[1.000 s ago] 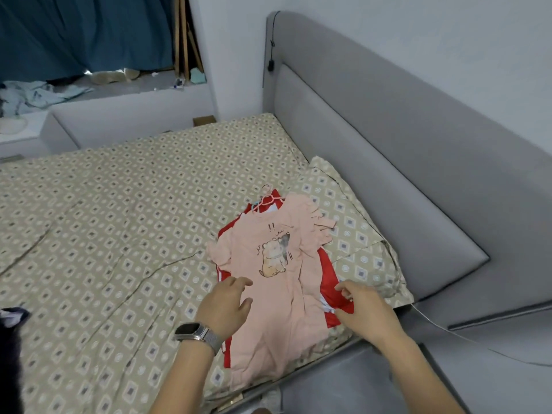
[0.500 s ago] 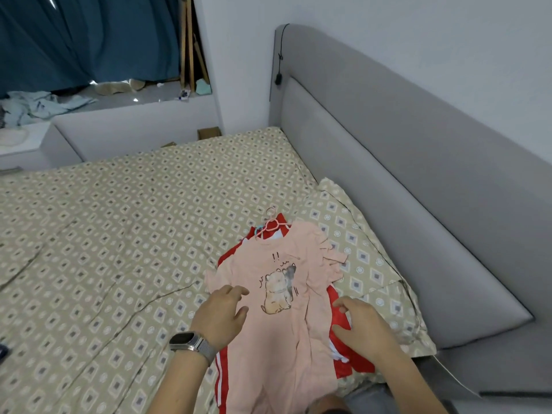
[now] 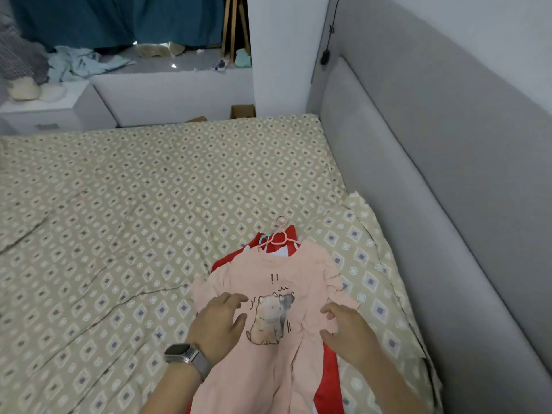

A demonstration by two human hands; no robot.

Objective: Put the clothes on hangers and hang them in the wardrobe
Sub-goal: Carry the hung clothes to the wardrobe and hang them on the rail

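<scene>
Left hand (image 3: 219, 322), grey watch (image 3: 186, 358) on wrist, fingers relaxed and spread, resting on pink shirt (image 3: 268, 330). Right hand (image 3: 348, 333) fingers loosely apart on shirt's right side, gripping nothing. Soft cotton shirt with cat print lies flat atop red garment (image 3: 330, 380) on patterned bed sheet (image 3: 134, 219), beside pillow (image 3: 364, 264). Thin pink hanger (image 3: 280, 236) at collar. Grey padded headboard (image 3: 418, 174) right; dark teal curtain (image 3: 119, 16) far.

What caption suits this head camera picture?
Both hands, left hand and right hand, rest on a pink shirt on a bed.
</scene>
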